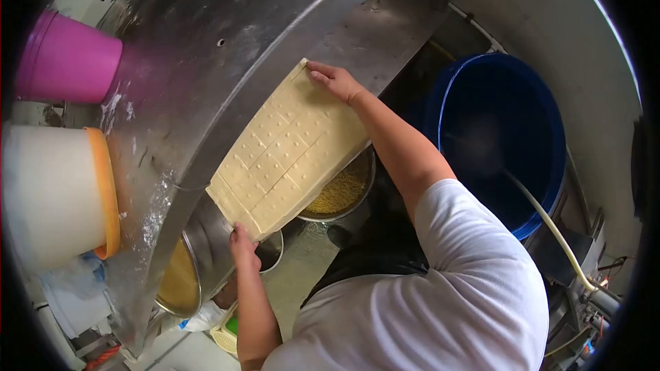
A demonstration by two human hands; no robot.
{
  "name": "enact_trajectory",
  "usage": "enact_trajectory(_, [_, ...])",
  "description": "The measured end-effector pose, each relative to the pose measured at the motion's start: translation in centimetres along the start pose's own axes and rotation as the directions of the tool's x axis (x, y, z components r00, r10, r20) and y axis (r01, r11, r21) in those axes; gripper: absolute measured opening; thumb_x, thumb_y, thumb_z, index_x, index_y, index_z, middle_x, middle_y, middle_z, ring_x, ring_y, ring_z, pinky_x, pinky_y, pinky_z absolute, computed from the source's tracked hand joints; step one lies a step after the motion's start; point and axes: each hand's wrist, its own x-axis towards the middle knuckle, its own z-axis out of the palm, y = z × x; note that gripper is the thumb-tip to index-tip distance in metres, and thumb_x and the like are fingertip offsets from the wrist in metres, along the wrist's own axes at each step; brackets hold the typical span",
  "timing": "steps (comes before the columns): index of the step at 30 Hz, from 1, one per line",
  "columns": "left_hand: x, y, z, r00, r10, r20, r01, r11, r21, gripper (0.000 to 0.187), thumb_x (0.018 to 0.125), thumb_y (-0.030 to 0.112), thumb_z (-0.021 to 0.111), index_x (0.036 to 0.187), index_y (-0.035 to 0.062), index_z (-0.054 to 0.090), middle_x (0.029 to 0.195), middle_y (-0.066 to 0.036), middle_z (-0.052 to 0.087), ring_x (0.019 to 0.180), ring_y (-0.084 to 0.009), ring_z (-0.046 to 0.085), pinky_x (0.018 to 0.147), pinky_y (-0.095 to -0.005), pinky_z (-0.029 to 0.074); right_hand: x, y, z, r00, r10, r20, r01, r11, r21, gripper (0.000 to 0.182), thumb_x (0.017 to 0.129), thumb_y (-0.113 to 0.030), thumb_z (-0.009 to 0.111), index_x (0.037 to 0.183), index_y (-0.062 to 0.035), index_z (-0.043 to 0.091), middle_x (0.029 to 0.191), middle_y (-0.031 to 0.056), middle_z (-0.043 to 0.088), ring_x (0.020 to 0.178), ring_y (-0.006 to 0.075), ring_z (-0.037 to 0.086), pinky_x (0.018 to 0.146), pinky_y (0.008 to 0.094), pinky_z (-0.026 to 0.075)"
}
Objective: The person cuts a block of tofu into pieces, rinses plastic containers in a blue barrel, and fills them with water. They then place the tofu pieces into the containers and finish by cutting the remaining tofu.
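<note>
A cream-coloured slab (pixel 278 148), marked with grid lines and rows of small raised dots, slants between my two hands. My right hand (pixel 333 82) is closed on its upper end, thumb over the top face and fingers hidden beneath. At the lower corner, my left hand (pixel 245 251) grips the edge in the same way. The slab overlaps the rim of a large metal vessel (pixel 261 62) in this view. Under the slab's right edge, a metal bowl (pixel 375 175) of yellow grains partly shows. Another metal bowl (pixel 280 251) lies behind my left hand.
A blue barrel (pixel 557 137) with a pale hose (pixel 543 213) stands at the right. On the left are a pink bucket (pixel 69 58) and a whitish bucket with an orange rim (pixel 103 192). Below the vessel's edge sits a metal container (pixel 192 261) with yellowish contents.
</note>
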Motion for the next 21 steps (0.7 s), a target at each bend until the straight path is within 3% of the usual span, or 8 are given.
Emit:
enact_trajectory(5, [1.0, 0.3, -1.3, 1.000, -0.018, 0.012, 0.020, 0.993, -0.113, 0.064, 0.102, 0.056, 0.053, 0.145, 0.0080, 0.050, 0.142, -0.012, 0.058, 0.126, -0.0291, 0.057, 0.101, -0.0527, 0.044, -1.1, -0.1, 1.7, 0.997, -0.063, -0.050, 0.062, 0.998, -0.027, 0.049, 0.102, -0.033, 0.062, 0.143, -0.0078, 0.057, 0.135, 0.0145, 0.066, 0.126, 0.0261, 0.062, 0.108, 0.0341, 0.044])
enact_trajectory(8, [1.9, 0.4, -2.6, 0.998, -0.046, -0.043, 0.037, 0.982, -0.187, 0.068, 0.103, 0.056, 0.053, 0.149, 0.0069, 0.046, 0.146, -0.013, 0.056, 0.130, -0.0309, 0.055, 0.104, -0.0560, 0.042, -2.1, -1.5, 3.9, 0.992, -0.114, -0.058, 0.112, 0.993, -0.039, 0.042, 0.099, -0.029, 0.062, 0.134, -0.0059, 0.060, 0.134, 0.0218, 0.063, 0.125, 0.0328, 0.061, 0.106, 0.0383, 0.045])
enact_trajectory(11, [5.0, -1.7, -6.2, 0.997, -0.014, -0.070, -0.001, 0.979, -0.203, 0.070, 0.103, 0.055, 0.053, 0.151, 0.0054, 0.044, 0.148, -0.015, 0.054, 0.132, -0.0331, 0.055, 0.108, -0.0576, 0.040, -3.0, -2.2, 7.0, 0.973, -0.228, -0.018, 0.220, 0.956, -0.196, 0.043, 0.100, -0.026, 0.060, 0.136, -0.0041, 0.056, 0.129, 0.0236, 0.063, 0.120, 0.0379, 0.062, 0.104, 0.0408, 0.047])
enact_trajectory(12, [5.8, -2.5, -7.6, 0.993, -0.021, -0.117, -0.009, 0.968, -0.249, 0.069, 0.104, 0.055, 0.053, 0.150, 0.0038, 0.045, 0.148, -0.015, 0.054, 0.134, -0.0340, 0.053, 0.112, -0.0562, 0.036, -3.1, -2.3, 8.9, 0.973, -0.230, -0.021, 0.221, 0.954, -0.203, 0.043, 0.100, -0.026, 0.060, 0.136, -0.0041, 0.056, 0.129, 0.0236, 0.063, 0.120, 0.0379, 0.062, 0.104, 0.0408, 0.047])
enact_trajectory(14, [4.8, -3.2, -8.1, 0.987, 0.034, -0.160, -0.074, 0.964, -0.255, 0.068, 0.104, 0.053, 0.053, 0.150, 0.0033, 0.044, 0.147, -0.016, 0.054, 0.134, -0.0337, 0.053, 0.113, -0.0529, 0.037, -4.3, -2.7, 9.8, 0.997, -0.074, -0.025, 0.075, 0.996, 0.055, 0.044, 0.099, -0.024, 0.061, 0.137, -0.0025, 0.056, 0.125, 0.0238, 0.064, 0.116, 0.0403, 0.062, 0.102, 0.0419, 0.048])
enact_trajectory(15, [4.2, -3.4, -8.6, 0.974, 0.076, -0.214, -0.131, 0.957, -0.258, 0.067, 0.105, 0.051, 0.053, 0.150, 0.0029, 0.043, 0.146, -0.017, 0.055, 0.135, -0.0333, 0.053, 0.113, -0.0496, 0.037, -5.6, -3.6, 9.7, 0.996, -0.077, -0.041, 0.079, 0.995, 0.056, 0.044, 0.099, -0.024, 0.061, 0.137, -0.0025, 0.056, 0.125, 0.0238, 0.064, 0.116, 0.0403, 0.062, 0.102, 0.0419, 0.048])
enact_trajectory(19, [2.0, -4.2, -9.4, 0.948, 0.145, -0.283, -0.207, 0.957, -0.203, 0.060, 0.107, 0.044, 0.052, 0.147, 0.0015, 0.044, 0.143, -0.016, 0.056, 0.130, -0.0299, 0.055, 0.107, -0.0410, 0.043, -12.4, -5.1, 7.5, 0.920, -0.064, -0.388, 0.001, 0.987, -0.160, 0.034, 0.096, -0.018, 0.062, 0.126, -0.0019, 0.062, 0.117, 0.0225, 0.067, 0.107, 0.0408, 0.064, 0.093, 0.0433, 0.052])
enact_trajectory(21, [2.8, -6.3, -9.8, 0.949, 0.243, -0.202, -0.303, 0.878, -0.371, 0.057, 0.107, 0.042, 0.053, 0.145, 0.0007, 0.043, 0.137, -0.014, 0.058, 0.120, -0.0253, 0.057, 0.097, -0.0400, 0.047, -18.7, -7.3, 5.3, 0.963, -0.029, -0.266, -0.024, 0.981, -0.194, 0.024, 0.096, -0.015, 0.061, 0.115, -0.0004, 0.064, 0.109, 0.0227, 0.067, 0.102, 0.0420, 0.064, 0.088, 0.0451, 0.052])
